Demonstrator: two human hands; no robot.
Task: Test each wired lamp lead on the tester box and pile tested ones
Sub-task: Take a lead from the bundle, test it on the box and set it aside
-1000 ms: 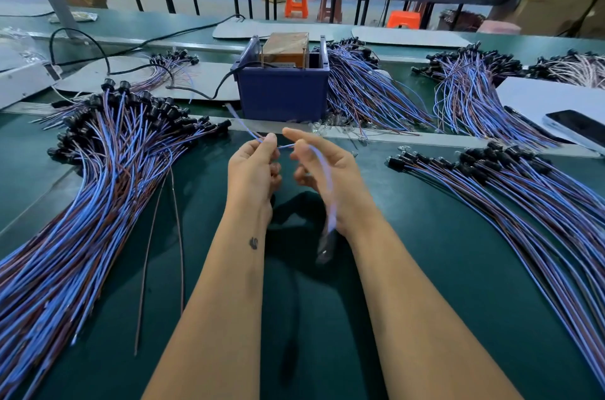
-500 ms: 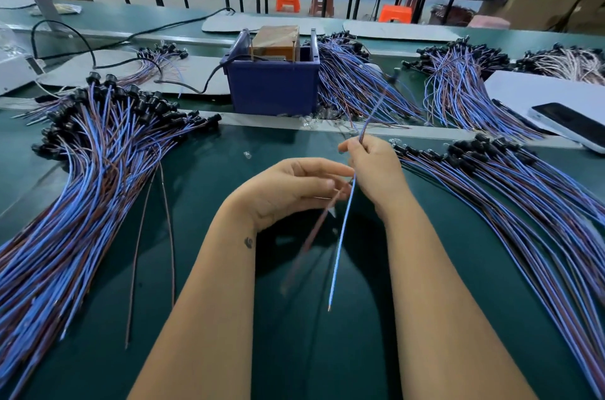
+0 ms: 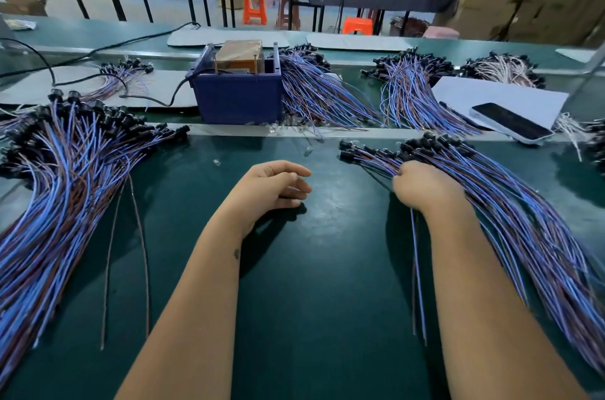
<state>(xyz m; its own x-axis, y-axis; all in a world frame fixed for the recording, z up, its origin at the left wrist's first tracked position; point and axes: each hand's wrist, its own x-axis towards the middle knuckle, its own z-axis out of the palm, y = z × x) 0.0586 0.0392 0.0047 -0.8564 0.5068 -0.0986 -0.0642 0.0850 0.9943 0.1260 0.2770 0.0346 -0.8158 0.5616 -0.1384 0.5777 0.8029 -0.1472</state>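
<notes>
Resting left hand point(image 3: 278, 185): loose, holding nothing, in front of the tester box point(image 3: 238, 95).
Right hand point(image 3: 422, 185): fingers curled into the wire pile point(image 3: 510, 203), right of the box.

We saw a green bench point(image 3: 327, 285) carrying wire piles at its left edge point(image 3: 59, 203) and right edge point(image 3: 510, 219), with a blue tester box point(image 3: 239, 98) near its far edge.

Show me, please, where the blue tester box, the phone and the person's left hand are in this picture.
blue tester box point(image 3: 240, 98): head view, on its front wall.
phone point(image 3: 510, 120): head view, on the middle of its dark screen.
left hand point(image 3: 273, 185): head view, on the back of the hand.
</notes>
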